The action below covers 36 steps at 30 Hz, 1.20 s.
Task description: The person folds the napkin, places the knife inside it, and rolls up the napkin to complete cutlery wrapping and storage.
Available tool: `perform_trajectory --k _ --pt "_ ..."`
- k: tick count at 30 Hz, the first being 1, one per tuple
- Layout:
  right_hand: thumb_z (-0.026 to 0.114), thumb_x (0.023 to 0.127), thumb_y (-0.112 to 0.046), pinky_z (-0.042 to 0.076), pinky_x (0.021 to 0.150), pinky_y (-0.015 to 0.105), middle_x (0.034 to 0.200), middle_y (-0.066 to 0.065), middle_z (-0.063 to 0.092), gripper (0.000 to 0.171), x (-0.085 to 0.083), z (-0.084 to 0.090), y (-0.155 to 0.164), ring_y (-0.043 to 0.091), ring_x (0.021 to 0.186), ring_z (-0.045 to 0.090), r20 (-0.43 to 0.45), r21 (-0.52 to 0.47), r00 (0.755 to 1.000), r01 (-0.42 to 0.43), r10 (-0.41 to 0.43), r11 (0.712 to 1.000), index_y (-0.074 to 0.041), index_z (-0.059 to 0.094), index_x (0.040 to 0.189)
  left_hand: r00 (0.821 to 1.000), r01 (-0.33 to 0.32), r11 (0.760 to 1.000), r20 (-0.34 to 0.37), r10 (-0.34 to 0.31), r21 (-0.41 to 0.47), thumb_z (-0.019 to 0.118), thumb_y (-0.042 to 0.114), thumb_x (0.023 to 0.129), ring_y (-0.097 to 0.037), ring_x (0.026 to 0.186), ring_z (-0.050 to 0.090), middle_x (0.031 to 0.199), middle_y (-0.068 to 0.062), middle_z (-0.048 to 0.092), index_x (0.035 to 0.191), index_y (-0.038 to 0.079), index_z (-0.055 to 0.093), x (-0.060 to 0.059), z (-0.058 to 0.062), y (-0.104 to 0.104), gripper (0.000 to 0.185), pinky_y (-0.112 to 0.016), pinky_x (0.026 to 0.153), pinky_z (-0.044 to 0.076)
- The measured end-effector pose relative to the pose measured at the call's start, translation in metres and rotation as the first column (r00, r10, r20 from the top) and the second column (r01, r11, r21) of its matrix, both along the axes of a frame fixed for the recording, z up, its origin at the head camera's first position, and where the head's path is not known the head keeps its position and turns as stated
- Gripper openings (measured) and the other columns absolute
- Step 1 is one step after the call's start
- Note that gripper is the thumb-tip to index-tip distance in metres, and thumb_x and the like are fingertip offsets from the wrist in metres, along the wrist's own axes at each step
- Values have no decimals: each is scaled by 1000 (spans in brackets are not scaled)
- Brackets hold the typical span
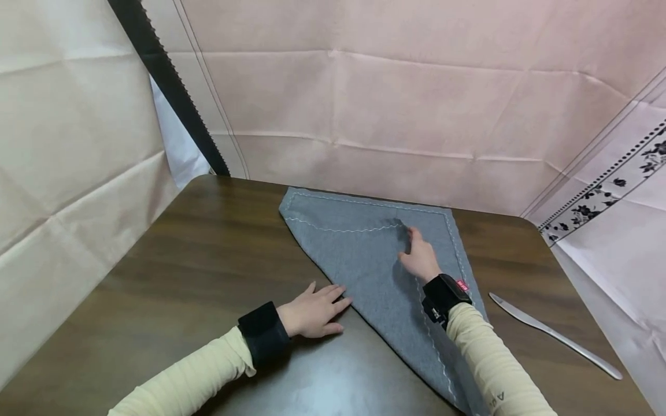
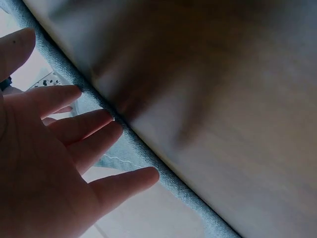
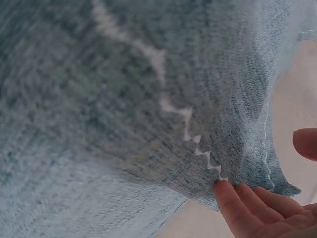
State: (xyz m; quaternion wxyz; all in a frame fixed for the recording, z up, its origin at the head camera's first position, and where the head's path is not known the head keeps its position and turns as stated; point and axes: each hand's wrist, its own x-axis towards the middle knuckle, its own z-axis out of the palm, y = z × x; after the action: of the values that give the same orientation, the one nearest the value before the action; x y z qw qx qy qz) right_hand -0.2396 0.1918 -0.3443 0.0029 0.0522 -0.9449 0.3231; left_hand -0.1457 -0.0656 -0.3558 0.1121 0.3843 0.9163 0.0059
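Observation:
A grey-blue cloth napkin (image 1: 359,254) with pale zigzag stitching near its edges lies folded on the table, its fold running diagonally toward the near right. My left hand (image 1: 314,312) has its fingers spread, the fingertips right at that folded edge; the left wrist view shows the fingers (image 2: 94,148) along the fold. Over the cloth, my right hand (image 1: 421,260) reaches to a corner of the upper layer. Seen from the right wrist, its fingers (image 3: 252,206) lie almost straight against the stitched corner, with the thumb standing apart from them.
To the right of the cloth, a silver table knife (image 1: 554,330) lies at a slant on the brown wooden table (image 1: 208,260). Creased pale pink sheeting (image 1: 406,104) hangs behind the far edge. A strip with black flowers (image 1: 598,196) crosses the sheeting at right.

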Motion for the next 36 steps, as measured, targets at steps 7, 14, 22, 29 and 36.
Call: perform_trajectory --k 7,14,22,29,36 --pt "52 85 -5 29 98 48 137 29 32 63 -4 -3 7 40 125 32 -10 -18 1000 -7 7 1000 8 19 137 1000 5 1000 -29 -6 -4 47 43 92 -23 133 25 145 -11 29 140 14 37 -1 -1 6 57 -52 101 23" --pt "52 84 -5 29 99 48 137 29 32 63 -12 0 16 41 125 32 -20 -6 1000 16 -16 1000 9 20 137 1000 11 1000 -25 -10 10 48 43 92 -23 134 24 145 -11 28 141 15 34 -3 3 16 58 -52 102 23" --pt "50 86 -4 31 97 48 139 29 29 64 -19 4 31 42 125 31 -6 -15 999 38 -38 999 8 16 138 1000 11 1000 -28 -11 -8 47 43 92 -21 134 24 145 -9 29 141 17 35 -12 6 27 57 -51 102 23" --pt "48 86 -4 36 77 46 137 32 29 64 -25 9 38 43 89 49 -29 13 999 46 -45 999 10 14 138 1000 16 1000 -19 -16 -9 47 43 93 -21 134 23 146 -9 29 141 17 35 -16 6 32 56 -51 102 23" --pt "45 88 -5 35 73 44 140 30 25 64 -32 12 51 41 92 48 -13 5 998 66 -66 998 10 10 140 1000 22 1000 3 -22 -17 45 44 93 -19 135 21 147 -8 26 142 19 33 -20 4 37 57 -51 103 22"
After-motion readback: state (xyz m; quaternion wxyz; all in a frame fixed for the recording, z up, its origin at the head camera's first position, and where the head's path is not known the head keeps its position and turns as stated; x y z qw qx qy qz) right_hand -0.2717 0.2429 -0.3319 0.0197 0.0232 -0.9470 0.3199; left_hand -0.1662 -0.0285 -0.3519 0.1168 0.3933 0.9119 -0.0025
